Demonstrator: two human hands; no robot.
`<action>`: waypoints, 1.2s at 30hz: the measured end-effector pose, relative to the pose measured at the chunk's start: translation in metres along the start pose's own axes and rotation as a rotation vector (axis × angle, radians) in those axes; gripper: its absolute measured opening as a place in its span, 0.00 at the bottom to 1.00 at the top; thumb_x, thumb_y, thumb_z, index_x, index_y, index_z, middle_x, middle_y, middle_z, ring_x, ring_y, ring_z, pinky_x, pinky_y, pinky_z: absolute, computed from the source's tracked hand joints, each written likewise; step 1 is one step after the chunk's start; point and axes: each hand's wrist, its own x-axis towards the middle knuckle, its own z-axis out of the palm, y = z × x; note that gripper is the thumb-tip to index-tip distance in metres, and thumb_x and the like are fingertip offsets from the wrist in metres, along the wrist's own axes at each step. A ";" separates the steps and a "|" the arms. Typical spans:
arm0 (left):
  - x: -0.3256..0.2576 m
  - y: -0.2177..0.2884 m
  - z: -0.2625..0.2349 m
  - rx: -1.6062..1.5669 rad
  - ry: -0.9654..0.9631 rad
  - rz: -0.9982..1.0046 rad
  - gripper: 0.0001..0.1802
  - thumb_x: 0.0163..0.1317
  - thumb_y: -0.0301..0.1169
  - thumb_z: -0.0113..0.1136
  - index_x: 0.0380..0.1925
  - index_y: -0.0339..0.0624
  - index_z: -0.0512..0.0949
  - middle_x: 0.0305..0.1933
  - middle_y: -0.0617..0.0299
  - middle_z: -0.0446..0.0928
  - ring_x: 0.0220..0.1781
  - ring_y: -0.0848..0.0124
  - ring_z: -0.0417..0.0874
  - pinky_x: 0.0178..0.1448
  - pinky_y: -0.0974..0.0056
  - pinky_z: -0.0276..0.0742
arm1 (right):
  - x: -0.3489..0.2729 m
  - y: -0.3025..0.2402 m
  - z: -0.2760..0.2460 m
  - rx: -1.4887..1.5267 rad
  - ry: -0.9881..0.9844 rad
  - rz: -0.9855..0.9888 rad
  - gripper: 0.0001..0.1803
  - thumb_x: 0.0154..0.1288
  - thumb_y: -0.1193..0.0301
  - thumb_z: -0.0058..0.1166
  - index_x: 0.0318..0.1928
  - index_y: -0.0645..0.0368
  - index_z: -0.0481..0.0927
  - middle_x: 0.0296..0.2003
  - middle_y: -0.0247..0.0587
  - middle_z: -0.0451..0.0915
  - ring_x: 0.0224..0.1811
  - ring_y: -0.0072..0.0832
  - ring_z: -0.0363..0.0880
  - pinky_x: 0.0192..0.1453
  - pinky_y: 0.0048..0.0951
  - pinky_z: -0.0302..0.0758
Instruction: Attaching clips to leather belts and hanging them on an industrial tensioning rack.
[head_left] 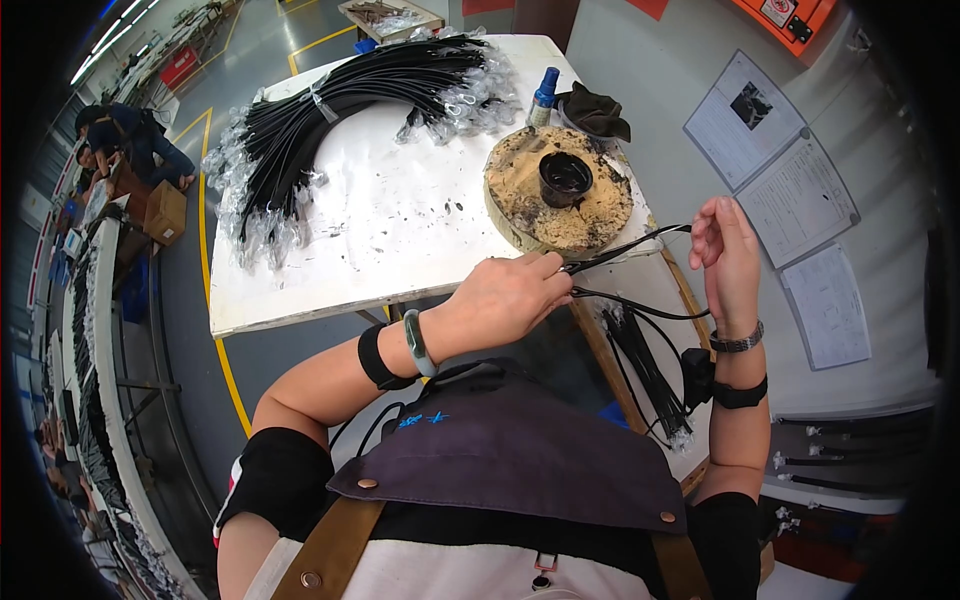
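My left hand is closed, its fingertips pinching thin black cables near the front edge of the white table. From that pinch, the strands spread rightward in a loop toward my right hand. That hand is raised with its palm turned left and its fingers loosely bent, not clenched. The cable meets its fingertips and the base of its palm; the stretch behind the hand is hidden. Beyond my hands, a round tan block with black stains carries a small black cup holding dark, glossy material.
A large tied bundle of black cables with plastic-wrapped ends lies on the white table. A blue-capped bottle and dark cloth sit behind the block. More cables lie below right. Papers hang on the right wall. People work far left.
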 end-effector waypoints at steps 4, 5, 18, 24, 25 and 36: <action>-0.001 -0.002 0.001 -0.019 0.010 0.004 0.10 0.58 0.35 0.55 0.25 0.43 0.68 0.27 0.61 0.65 0.29 0.64 0.74 0.27 0.62 0.70 | -0.001 0.000 0.004 -0.034 -0.008 0.007 0.15 0.71 0.61 0.39 0.35 0.60 0.72 0.24 0.32 0.72 0.23 0.14 0.68 0.22 0.15 0.68; -0.001 -0.002 0.001 -0.018 0.011 0.003 0.10 0.58 0.35 0.55 0.25 0.43 0.68 0.27 0.61 0.65 0.29 0.64 0.74 0.27 0.62 0.70 | -0.001 0.000 0.005 -0.035 -0.010 0.007 0.15 0.71 0.61 0.39 0.35 0.60 0.72 0.24 0.32 0.72 0.23 0.14 0.68 0.22 0.15 0.68; -0.028 -0.004 0.003 -0.028 -0.134 -0.109 0.08 0.59 0.34 0.53 0.27 0.41 0.71 0.29 0.60 0.68 0.33 0.63 0.76 0.30 0.60 0.73 | 0.070 0.018 0.022 -0.313 -0.047 -0.238 0.16 0.70 0.63 0.40 0.38 0.63 0.74 0.29 0.34 0.75 0.27 0.15 0.71 0.26 0.15 0.71; -0.025 -0.003 -0.002 -0.025 -0.095 -0.108 0.08 0.59 0.34 0.53 0.27 0.41 0.71 0.29 0.59 0.69 0.32 0.64 0.76 0.30 0.60 0.73 | 0.075 0.032 0.023 -0.244 -0.130 -0.032 0.15 0.70 0.62 0.40 0.39 0.62 0.74 0.30 0.34 0.75 0.29 0.15 0.71 0.28 0.15 0.71; -0.024 -0.003 -0.002 -0.023 -0.086 -0.106 0.09 0.59 0.34 0.53 0.27 0.41 0.71 0.29 0.60 0.69 0.32 0.64 0.76 0.30 0.60 0.73 | 0.074 0.028 0.019 -0.197 -0.064 -0.057 0.15 0.70 0.63 0.41 0.38 0.62 0.74 0.29 0.34 0.75 0.28 0.15 0.71 0.28 0.16 0.71; 0.008 0.000 0.006 -0.080 0.074 -0.115 0.10 0.60 0.34 0.54 0.25 0.42 0.69 0.24 0.58 0.68 0.25 0.58 0.74 0.25 0.59 0.70 | -0.002 -0.010 -0.009 0.073 0.037 -0.028 0.13 0.71 0.64 0.38 0.35 0.60 0.71 0.26 0.34 0.72 0.24 0.16 0.69 0.23 0.17 0.68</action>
